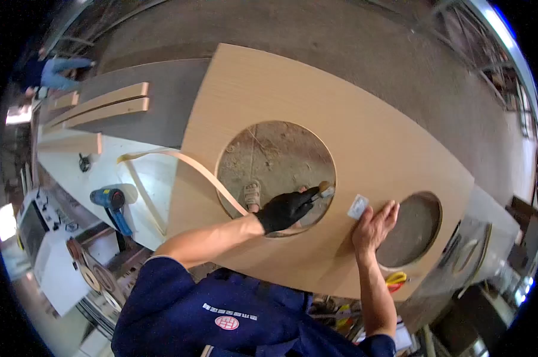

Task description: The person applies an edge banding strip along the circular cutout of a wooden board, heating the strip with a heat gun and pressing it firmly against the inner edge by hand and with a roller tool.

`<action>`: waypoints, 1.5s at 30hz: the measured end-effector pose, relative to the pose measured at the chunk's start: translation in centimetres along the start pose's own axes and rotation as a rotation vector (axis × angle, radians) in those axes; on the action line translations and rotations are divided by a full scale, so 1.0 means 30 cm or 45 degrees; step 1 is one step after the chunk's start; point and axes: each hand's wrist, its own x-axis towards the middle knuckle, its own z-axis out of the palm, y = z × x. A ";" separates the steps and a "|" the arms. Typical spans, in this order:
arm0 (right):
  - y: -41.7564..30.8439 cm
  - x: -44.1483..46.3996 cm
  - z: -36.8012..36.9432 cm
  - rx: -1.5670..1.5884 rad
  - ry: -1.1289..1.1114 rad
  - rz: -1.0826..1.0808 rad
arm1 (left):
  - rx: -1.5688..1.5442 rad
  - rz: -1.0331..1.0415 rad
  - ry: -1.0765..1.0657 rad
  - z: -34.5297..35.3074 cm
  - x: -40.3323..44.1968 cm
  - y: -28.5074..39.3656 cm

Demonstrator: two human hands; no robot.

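Small tool (325, 190) sits in my gloved left hand (285, 211), fingers curled tight round it. Brown rounded end, paler block next to it; exact type too small to read. It's over the large hole (272, 157), by that hole's right rim.

My right hand (374, 229), bare: not grasping anything that I can see. Fingers straight and together, hand laid on the panel (263, 86) between the two holes, fingertips at the left rim of the smaller hole (412, 232). White card (357, 206) lies on the panel just beside the thumb.

Panel: wood-toned face up, lying flat in front of me, big hole left, smaller one right. A pale thin strip (200, 169) arcs in from the left, over the panel's left edge, and ends up by my left wrist. Can't tell if the glove touches it. Through the large hole: floor and a sandal (252, 193).

Near right edge of the panel: a red-and-yellow item (395, 279), partly cut off by my forearm.

Left of the panel: white board (141, 190) with a blue heat gun (111, 205) and a small black object (84, 162). Farther left, wood boards (105, 107) over a dark grey sheet (171, 89). Near left, white machine (63, 265) with a dark screen. Far left: another person (58, 71), well apart.
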 end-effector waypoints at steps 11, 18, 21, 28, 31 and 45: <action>-0.026 0.013 -0.032 0.059 -0.005 0.020 | 0.169 0.233 0.345 0.081 -0.021 0.017; -0.015 0.005 -0.021 0.038 0.014 0.023 | 0.181 -0.052 0.455 -0.014 0.051 0.155; -0.016 0.002 -0.023 0.032 0.003 0.013 | 0.250 0.276 0.488 0.062 0.002 0.081; -0.024 0.007 -0.032 0.058 0.013 0.007 | 0.253 0.211 0.302 -0.019 0.021 0.093; -0.026 0.008 -0.032 0.019 0.014 0.003 | 0.395 0.243 -0.018 -0.046 -0.073 0.048; -0.027 0.007 -0.017 -0.006 0.071 0.037 | 0.389 0.235 -0.663 -0.205 -0.032 0.023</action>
